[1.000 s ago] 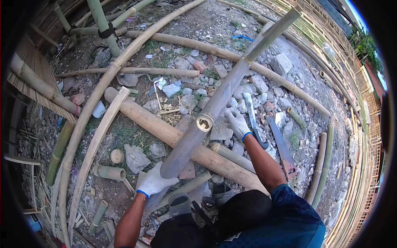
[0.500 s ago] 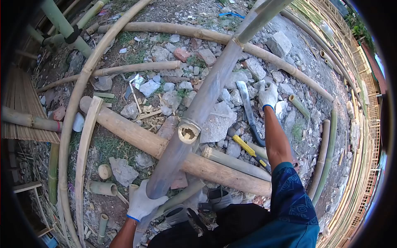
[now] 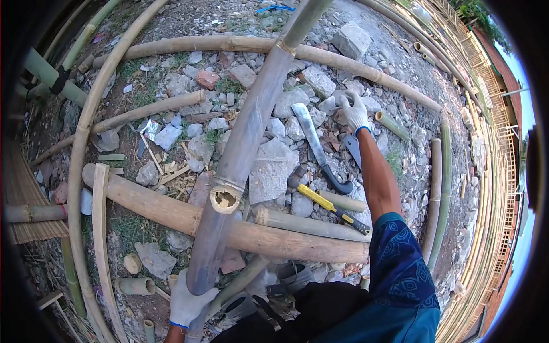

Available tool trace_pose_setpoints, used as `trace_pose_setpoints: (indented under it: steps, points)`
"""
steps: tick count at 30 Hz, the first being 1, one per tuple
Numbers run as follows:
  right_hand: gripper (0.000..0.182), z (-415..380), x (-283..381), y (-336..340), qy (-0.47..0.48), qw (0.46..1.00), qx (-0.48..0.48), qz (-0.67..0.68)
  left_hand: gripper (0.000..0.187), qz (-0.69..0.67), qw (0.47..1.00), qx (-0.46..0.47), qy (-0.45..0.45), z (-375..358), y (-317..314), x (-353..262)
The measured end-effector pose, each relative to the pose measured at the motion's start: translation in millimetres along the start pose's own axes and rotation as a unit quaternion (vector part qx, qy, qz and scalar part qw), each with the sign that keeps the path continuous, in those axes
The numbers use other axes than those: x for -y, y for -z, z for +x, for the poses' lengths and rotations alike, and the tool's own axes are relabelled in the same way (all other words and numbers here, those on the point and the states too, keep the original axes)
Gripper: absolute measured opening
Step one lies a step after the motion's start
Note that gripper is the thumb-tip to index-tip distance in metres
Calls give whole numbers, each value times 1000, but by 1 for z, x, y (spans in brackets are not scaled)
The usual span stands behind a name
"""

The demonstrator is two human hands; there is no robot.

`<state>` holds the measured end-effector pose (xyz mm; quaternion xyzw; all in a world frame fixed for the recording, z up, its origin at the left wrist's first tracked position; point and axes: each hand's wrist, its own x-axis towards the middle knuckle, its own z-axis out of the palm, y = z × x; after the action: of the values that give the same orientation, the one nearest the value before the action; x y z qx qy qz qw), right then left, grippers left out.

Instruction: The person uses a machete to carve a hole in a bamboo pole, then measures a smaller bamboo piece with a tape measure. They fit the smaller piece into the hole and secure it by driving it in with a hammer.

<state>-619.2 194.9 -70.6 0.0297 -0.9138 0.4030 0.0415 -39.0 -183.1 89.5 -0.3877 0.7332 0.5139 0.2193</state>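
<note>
A thick grey-brown bamboo pole (image 3: 247, 137) runs slantwise through the middle of the view, with a jagged hole (image 3: 226, 199) cut in its side. My left hand (image 3: 190, 301), in a white glove, is wrapped around its lower part. This pole lies across a thicker tan bamboo log (image 3: 154, 200). My right hand (image 3: 351, 111), also gloved, is over the rubble with fingers apart and nothing visible in it. Left of that hand lies a machete (image 3: 309, 132) with a dark curved handle. Beneath my right forearm, a flat grey blade (image 3: 351, 148) is partly hidden.
A yellow-and-black tool handle (image 3: 317, 197) lies by a short bamboo piece. Broken concrete (image 3: 274, 168) and stones cover the ground. A long bamboo pole (image 3: 354, 68) crosses behind. At left stand a pale split bamboo strip (image 3: 100, 228) and a curved pole (image 3: 80, 148).
The view has shifted, so the scene sits further left. My right hand's fingers have spread apart over the stones. My left hand keeps its hold on the pole.
</note>
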Motion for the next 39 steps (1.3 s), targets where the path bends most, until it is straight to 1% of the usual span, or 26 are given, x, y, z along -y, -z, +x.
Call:
trace_pose_setpoints:
  steps: [2,4,5,8,9,10,12,13,14,16,17,18,19,20,21,22,24,25,26,27,28,31,34,35,39]
  points:
    - [41,4,-32,26,27,990,-75,-120,84,15,1000,-5,-3,-3,0,-6]
    - [43,-5,-40,50,86,965,-43,-242,86,20,1000,-13,-6,-2,0,8]
    - [46,-8,-41,52,84,960,-40,-264,86,22,1000,-15,-11,0,-2,13]
    - [52,-12,-33,29,197,951,-51,-235,89,29,1000,-12,1,-1,-1,8]
    - [58,-22,5,24,180,956,-7,-231,89,34,999,-12,6,-1,-1,5]
    - [59,-19,10,11,229,948,-14,-222,90,38,999,-12,11,-1,-2,2]
    - [55,-8,15,-10,261,923,32,-282,91,42,999,-13,13,-3,-2,1]
    - [48,0,19,-15,273,920,59,-275,91,40,999,-17,9,-2,-4,4]
    - [41,12,25,-11,188,932,169,-259,91,37,999,-22,6,-2,-3,6]
    - [33,14,38,1,186,939,190,-217,91,44,999,-23,17,-3,-2,8]
    - [37,10,49,4,116,963,144,-194,91,44,999,-24,22,-1,-3,10]
    - [40,12,49,5,132,985,78,-79,90,70,997,-26,9,-1,-1,13]
    - [42,12,78,15,21,996,82,38,90,94,995,-30,-2,0,0,16]
    - [46,0,116,24,12,970,99,223,90,117,992,-33,-11,1,0,17]
    - [50,-5,150,28,21,946,104,305,90,117,993,-33,-3,-1,-1,16]
    - [52,-1,169,28,50,930,120,344,90,122,992,-30,2,-1,1,11]
    - [49,9,227,21,86,954,169,231,89,138,990,-30,12,-3,4,-2]
    - [47,14,251,10,185,959,174,127,89,150,988,-34,16,-5,5,-12]
    - [46,22,274,-6,281,944,173,21,88,163,986,-39,21,-6,5,-18]
    - [40,31,289,-28,378,916,120,-57,88,165,985,-46,23,-7,4,-18]
    - [35,45,299,-49,467,872,62,-133,87,168,984,-54,24,-7,2,-18]
    - [28,101,300,-120,489,829,15,-270,86,191,979,-71,15,-7,1,-20]
    - [23,127,294,-141,489,758,79,-424,85,186,979,-81,29,-9,-2,-16]
    - [23,132,288,-147,484,746,98,-447,85,174,980,-87,39,-9,-5,-15]
    - [21,148,262,-166,492,721,106,-476,87,154,982,-94,56,-10,-8,-11]
